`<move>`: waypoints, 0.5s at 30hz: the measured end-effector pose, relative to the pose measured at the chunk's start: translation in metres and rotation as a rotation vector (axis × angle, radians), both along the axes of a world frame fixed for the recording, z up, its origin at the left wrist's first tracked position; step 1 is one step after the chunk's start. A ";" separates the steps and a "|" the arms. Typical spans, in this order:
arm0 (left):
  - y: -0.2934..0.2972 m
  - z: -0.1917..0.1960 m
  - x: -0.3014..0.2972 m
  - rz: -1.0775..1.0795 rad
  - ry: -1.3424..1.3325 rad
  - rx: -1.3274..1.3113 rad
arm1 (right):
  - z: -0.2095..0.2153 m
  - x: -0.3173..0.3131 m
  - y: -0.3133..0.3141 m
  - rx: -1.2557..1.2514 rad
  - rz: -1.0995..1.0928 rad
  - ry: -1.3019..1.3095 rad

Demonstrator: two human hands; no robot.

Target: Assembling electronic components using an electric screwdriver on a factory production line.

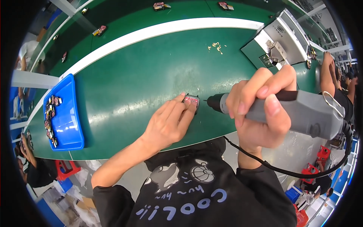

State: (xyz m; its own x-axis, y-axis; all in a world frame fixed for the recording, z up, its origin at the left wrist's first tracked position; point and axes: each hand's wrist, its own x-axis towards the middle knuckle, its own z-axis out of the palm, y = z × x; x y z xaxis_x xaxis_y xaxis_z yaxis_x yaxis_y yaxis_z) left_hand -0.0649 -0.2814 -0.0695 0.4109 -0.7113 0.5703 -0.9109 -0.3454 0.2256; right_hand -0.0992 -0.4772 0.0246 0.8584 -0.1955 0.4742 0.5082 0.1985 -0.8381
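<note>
My right hand is wrapped round a grey electric screwdriver, its black nose and thin bit pointing left. The bit tip is just to the right of a small rectangular device with a dark frame and a red and pink inside, and looks apart from it. The fingers of my left hand hold that device down on the green bench, covering part of its left and lower side. A black cord runs from the screwdriver's rear and loops below my right arm.
At the left stands a blue tray with several similar small devices. Tiny brass-coloured pieces lie scattered farther back. A pale box-shaped machine stands at the back right. Beyond a white rail, several devices lie on a green surface.
</note>
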 end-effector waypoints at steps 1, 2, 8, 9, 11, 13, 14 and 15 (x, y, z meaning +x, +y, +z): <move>-0.001 -0.001 0.000 0.004 0.003 0.000 | -0.003 0.001 0.000 0.019 0.018 -0.022; -0.001 -0.001 -0.001 0.008 0.002 -0.005 | -0.005 0.002 0.004 0.051 -0.001 0.020; -0.004 -0.002 -0.009 0.064 0.002 -0.011 | -0.014 0.010 0.009 0.077 -0.011 0.027; -0.005 -0.003 -0.009 0.074 -0.032 -0.012 | -0.013 0.009 0.009 0.074 -0.004 0.031; -0.006 -0.003 -0.009 0.087 -0.015 -0.026 | -0.012 0.008 0.010 0.106 -0.019 0.038; -0.006 -0.002 -0.010 0.096 0.003 -0.037 | -0.014 0.007 0.012 0.100 -0.012 0.043; -0.006 -0.001 -0.010 0.099 0.013 -0.031 | -0.016 0.007 0.014 0.088 -0.043 0.039; -0.007 0.000 -0.010 0.099 0.023 -0.027 | -0.017 0.007 0.014 0.073 -0.075 0.034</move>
